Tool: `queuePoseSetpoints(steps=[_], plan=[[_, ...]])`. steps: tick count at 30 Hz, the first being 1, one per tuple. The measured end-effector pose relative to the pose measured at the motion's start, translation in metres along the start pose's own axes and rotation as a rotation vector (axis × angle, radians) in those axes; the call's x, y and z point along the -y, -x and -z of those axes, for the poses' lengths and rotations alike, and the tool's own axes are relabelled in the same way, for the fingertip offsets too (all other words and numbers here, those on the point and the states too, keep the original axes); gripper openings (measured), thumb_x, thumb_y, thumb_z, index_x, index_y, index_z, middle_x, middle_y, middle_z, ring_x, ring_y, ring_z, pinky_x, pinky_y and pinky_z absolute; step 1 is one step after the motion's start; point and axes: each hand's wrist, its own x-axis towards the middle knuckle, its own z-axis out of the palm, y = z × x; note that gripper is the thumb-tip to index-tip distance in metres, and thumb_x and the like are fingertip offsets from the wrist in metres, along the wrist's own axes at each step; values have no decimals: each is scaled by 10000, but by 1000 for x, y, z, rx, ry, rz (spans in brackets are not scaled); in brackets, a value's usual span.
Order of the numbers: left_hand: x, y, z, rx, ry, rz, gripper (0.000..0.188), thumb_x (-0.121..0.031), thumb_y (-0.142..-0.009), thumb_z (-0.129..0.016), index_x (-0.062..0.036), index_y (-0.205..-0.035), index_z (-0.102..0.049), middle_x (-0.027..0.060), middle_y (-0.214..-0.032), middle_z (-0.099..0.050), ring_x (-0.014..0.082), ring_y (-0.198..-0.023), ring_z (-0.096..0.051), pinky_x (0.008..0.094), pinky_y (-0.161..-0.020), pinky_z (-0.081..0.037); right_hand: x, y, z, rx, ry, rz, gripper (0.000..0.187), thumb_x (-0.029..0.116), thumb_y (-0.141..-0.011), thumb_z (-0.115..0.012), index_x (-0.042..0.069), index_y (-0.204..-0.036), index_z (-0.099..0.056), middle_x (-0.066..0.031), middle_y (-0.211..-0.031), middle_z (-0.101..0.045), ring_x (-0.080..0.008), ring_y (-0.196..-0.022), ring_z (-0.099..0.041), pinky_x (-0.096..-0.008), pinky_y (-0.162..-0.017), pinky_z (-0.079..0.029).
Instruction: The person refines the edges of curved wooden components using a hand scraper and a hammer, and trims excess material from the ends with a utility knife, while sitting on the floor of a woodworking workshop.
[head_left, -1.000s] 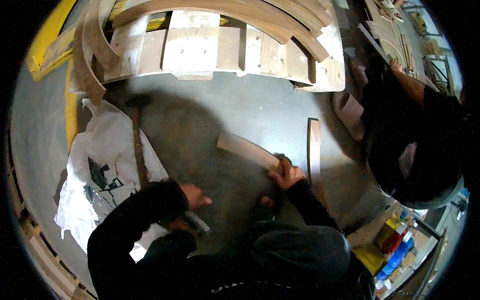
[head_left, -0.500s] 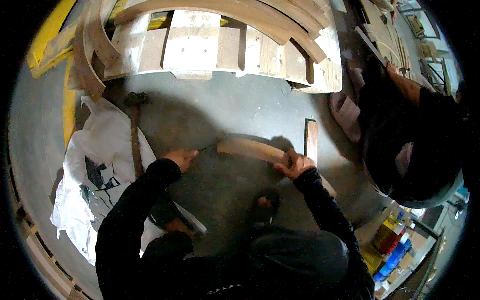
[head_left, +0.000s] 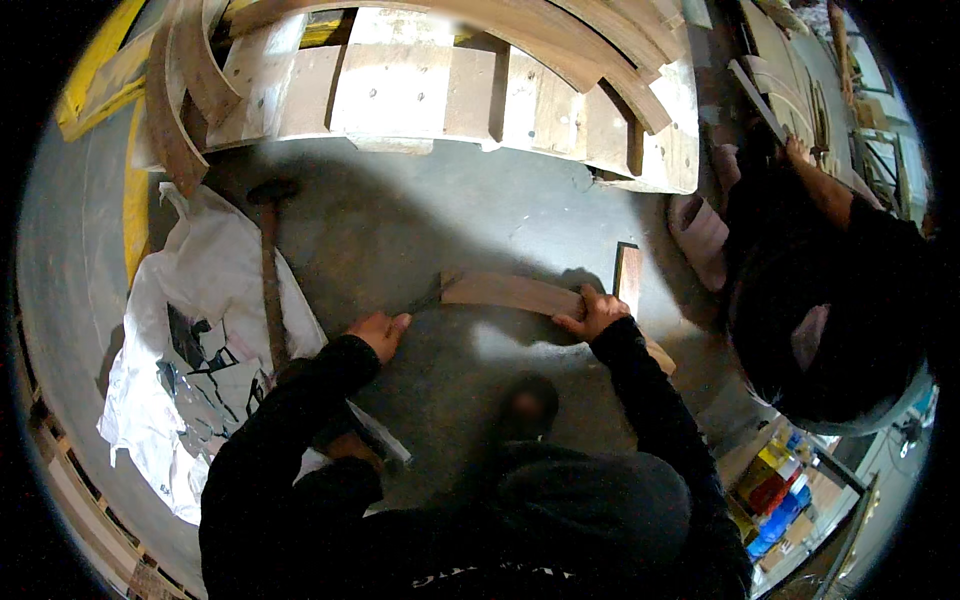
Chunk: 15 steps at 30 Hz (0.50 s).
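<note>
Right hand [head_left: 597, 314] has its fingers wrapped over the right end of a curved wood strip [head_left: 510, 293], which lies flat on the grey concrete floor [head_left: 420, 215], about the middle of the open patch. Left hand [head_left: 380, 331] sits just off the strip's left end, fingers loosely curled and pointing at a thin dark bit sticking out there; can't tell if it's actually gripping anything. Right next to the right hand a short dark wood block [head_left: 627, 278] stands on the floor. Along the far edge of the floor there's a pallet [head_left: 420, 90] stacked with more curved pieces. To the left, a hammer [head_left: 270, 270] lies across a crumpled white plastic sheet [head_left: 190, 350]. Another person in dark clothes [head_left: 830, 310] crowds the right side, with a pink shoe [head_left: 700, 235] between them and the block.
</note>
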Motion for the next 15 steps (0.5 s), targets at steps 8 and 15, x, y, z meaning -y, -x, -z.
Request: queuePoseSetpoints(steps=[8,15], plan=[[-55,60,9,265,-238,-322,516,-490,-897,-347,-64,-1007,-615,205,-923,-612,372,-835,-589,455,-745,-454,16,-9,5,125,-104,-106,681,673,-700,-540,82,-1038,-532,-164,-728,-640,-363,-675,-628,-440,-579,-515],[-52,20,67,-510,313,-328,440,-374,-816,-583,-22,-1076,-541,178,-940,-603,277,-855,-596,371,-759,-461,-6,21,-31,-25,-165,-136,662,696,-697,-526,112,-998,-609,-97,-887,-665,-235,-822,-640,-355,-733,-510]])
